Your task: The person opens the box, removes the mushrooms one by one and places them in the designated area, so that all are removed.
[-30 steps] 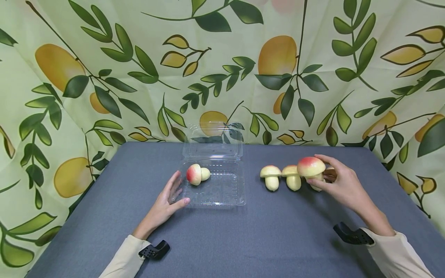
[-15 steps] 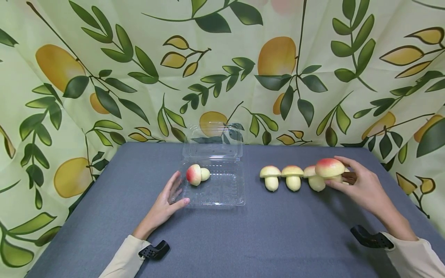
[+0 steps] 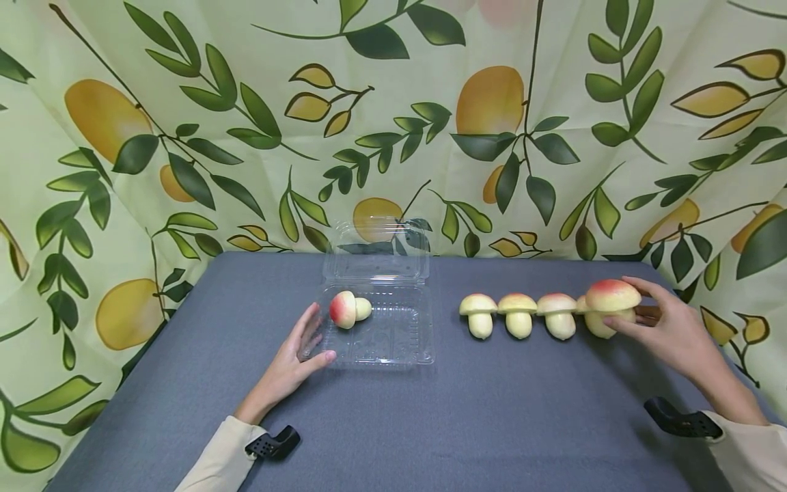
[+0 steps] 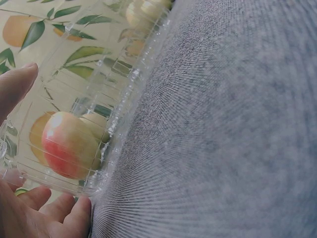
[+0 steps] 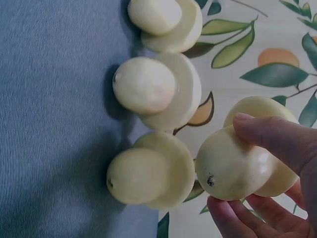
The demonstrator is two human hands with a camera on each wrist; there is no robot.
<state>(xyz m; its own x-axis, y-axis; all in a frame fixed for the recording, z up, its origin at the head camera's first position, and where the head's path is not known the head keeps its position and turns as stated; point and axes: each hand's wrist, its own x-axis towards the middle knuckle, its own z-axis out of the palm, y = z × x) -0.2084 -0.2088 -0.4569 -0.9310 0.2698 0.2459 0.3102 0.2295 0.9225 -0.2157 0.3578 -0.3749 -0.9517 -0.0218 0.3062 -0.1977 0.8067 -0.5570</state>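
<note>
My right hand (image 3: 679,338) pinches a toy mushroom (image 3: 613,295) with a red-topped cap, holding it above the table. In the right wrist view its pale stem (image 5: 233,163) sits between thumb and fingers. Below it, a pale mushroom (image 3: 598,325) on the table is partly hidden in the head view. My left hand (image 3: 292,362) rests with spread fingers against the left side of a clear plastic clamshell box (image 3: 393,359), whose lid (image 3: 376,263) stands up at the back. Inside the box, at its left, a red-capped mushroom (image 3: 346,310) lies on its side.
Left of the held mushroom, more mushrooms lie in a row: a left one (image 3: 478,316), a middle one (image 3: 518,316) and a right one (image 3: 557,316). A grey cloth (image 3: 393,430) covers the table. Behind it hangs a leaf-and-fruit patterned curtain (image 3: 393,164).
My right hand has moved right along the row with the mushroom, uncovering the third one in the row. The left hand and box have stayed in place.
</note>
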